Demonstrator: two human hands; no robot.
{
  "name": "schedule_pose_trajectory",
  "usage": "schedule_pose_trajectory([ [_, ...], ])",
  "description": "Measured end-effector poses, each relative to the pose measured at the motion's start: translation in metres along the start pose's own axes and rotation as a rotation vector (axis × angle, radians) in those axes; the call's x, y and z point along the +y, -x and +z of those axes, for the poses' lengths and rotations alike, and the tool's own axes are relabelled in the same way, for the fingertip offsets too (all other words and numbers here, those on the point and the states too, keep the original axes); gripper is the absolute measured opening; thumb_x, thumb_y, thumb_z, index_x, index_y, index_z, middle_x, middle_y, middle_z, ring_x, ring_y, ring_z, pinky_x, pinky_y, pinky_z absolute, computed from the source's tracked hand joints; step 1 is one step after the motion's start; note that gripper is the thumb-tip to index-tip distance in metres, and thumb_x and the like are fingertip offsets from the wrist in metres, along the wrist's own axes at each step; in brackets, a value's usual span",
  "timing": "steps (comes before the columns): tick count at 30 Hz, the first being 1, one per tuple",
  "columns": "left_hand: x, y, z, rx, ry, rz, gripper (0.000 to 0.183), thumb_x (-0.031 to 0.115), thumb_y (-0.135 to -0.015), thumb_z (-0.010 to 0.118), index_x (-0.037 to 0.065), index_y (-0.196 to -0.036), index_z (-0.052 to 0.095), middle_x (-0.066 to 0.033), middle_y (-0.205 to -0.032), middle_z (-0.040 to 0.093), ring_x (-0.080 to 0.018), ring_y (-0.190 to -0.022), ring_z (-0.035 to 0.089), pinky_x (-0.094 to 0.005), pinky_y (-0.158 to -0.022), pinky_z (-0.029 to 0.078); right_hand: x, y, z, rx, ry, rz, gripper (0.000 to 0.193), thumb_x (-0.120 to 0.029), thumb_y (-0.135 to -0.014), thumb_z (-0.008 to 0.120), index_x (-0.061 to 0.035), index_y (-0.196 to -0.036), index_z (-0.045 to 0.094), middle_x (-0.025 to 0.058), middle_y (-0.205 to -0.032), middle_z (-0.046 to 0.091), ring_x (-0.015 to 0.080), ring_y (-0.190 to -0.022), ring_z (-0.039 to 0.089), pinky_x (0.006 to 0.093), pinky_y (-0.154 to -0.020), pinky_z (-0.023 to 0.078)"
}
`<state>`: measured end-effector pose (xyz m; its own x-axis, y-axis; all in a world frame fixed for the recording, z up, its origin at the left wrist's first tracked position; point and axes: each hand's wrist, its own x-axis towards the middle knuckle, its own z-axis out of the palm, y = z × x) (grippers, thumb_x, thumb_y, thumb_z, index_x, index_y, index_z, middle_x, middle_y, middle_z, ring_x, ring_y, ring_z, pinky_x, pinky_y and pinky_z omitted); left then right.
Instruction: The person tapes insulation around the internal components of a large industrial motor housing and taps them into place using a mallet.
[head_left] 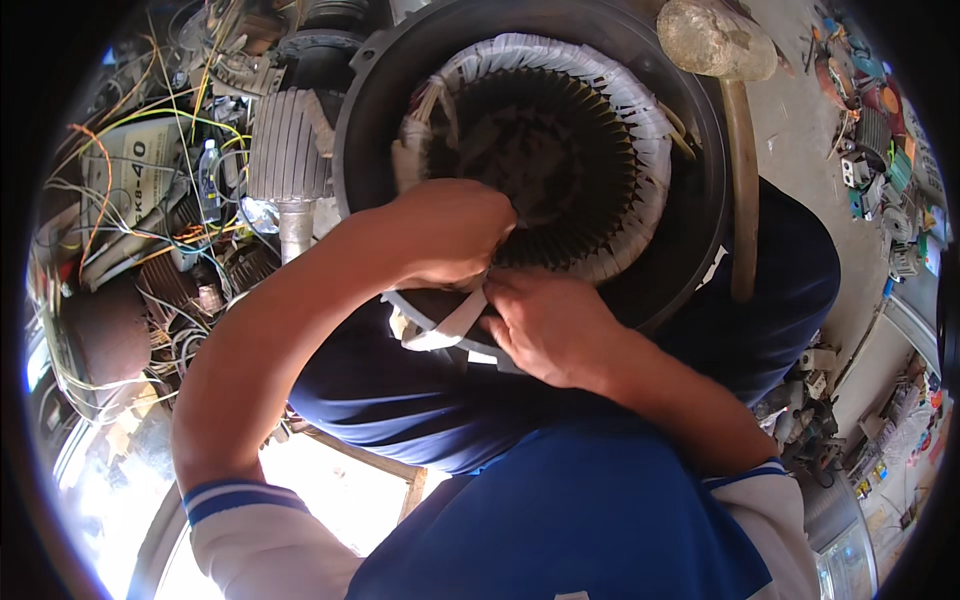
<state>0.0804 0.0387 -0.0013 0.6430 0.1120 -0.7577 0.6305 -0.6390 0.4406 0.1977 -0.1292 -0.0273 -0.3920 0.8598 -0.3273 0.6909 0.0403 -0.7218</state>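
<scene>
A large round dark motor housing (352, 120) sits at my lap with its open end up. Inside it is a stator with slotted dark core (607, 190), its ring of coil ends (648, 150) wrapped in white tape. My left hand (455, 232) is curled over the near left part of this ring, its fingertips hidden in the bore; what they grip does not show. Beside it, my right hand (555, 325) pinches a loose strip of white cloth tape (455, 328) near the ring. Unwrapped-looking coil ends and leads (410, 160) stand at the ring's left.
A mallet with a pale, worn head (715, 42) and wooden handle (742, 190) leans at the housing's right. To the left stand a ribbed rotor (288, 145), tangled wires (95, 240) and a small bottle (209, 180). Assorted parts (880, 140) line the far right.
</scene>
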Motion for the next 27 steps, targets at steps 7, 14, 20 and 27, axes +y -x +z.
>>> schedule_pose_trajectory([
  [7, -0.017, -0.089, 0.022, -0.482, -0.238, 0.06, 0.021, 0.015, -0.084, 0.067, -0.001, -0.093, 0.078, -0.022, -0.088, 0.074, -0.0377, -0.079, 0.071, -0.0465, -0.068, 0.056, 0.005, 0.0, 0.002, 0.069, 0.085, -0.044, 0.032, -0.029, -0.092, 0.07, -0.002, -0.109, 0.07, 0.007, -0.102, 0.069, 0.0248, -0.094, 0.067, 0.0376, -0.08, 0.055],
  [14, -0.034, -0.062, 0.02, -0.263, -0.04, 0.084, 0.021, 0.017, -0.079, 0.072, -0.003, -0.083, 0.071, -0.0222, -0.076, 0.069, -0.0414, -0.073, 0.068, -0.0487, -0.063, 0.052, 0.011, 0.003, 0.008, 0.164, 0.045, -0.068, 0.028, -0.03, -0.092, 0.069, -0.0041, -0.101, 0.072, 0.0059, -0.098, 0.068, 0.0245, -0.09, 0.067, 0.0399, -0.077, 0.055],
  [20, -0.016, -0.03, 0.007, -0.053, -0.049, -0.069, 0.022, 0.018, -0.075, 0.072, 0.002, -0.089, 0.068, -0.0192, -0.081, 0.068, -0.0415, -0.082, 0.069, -0.0517, -0.07, 0.052, 0.012, 0.003, 0.012, 0.149, 0.103, -0.069, 0.029, -0.032, -0.094, 0.066, -0.0045, -0.101, 0.072, 0.0061, -0.097, 0.069, 0.0246, -0.089, 0.068, 0.0412, -0.076, 0.055],
  [27, -0.012, -0.056, 0.028, -0.248, -0.202, -0.104, 0.024, 0.013, -0.084, 0.062, 0.005, -0.105, 0.073, -0.0218, -0.095, 0.073, -0.0415, -0.091, 0.07, -0.0507, -0.081, 0.057, 0.011, 0.002, 0.013, 0.09, 0.127, -0.086, 0.03, -0.033, -0.098, 0.06, -0.005, -0.103, 0.071, 0.0064, -0.104, 0.072, 0.0262, -0.094, 0.069, 0.0405, -0.08, 0.056],
])
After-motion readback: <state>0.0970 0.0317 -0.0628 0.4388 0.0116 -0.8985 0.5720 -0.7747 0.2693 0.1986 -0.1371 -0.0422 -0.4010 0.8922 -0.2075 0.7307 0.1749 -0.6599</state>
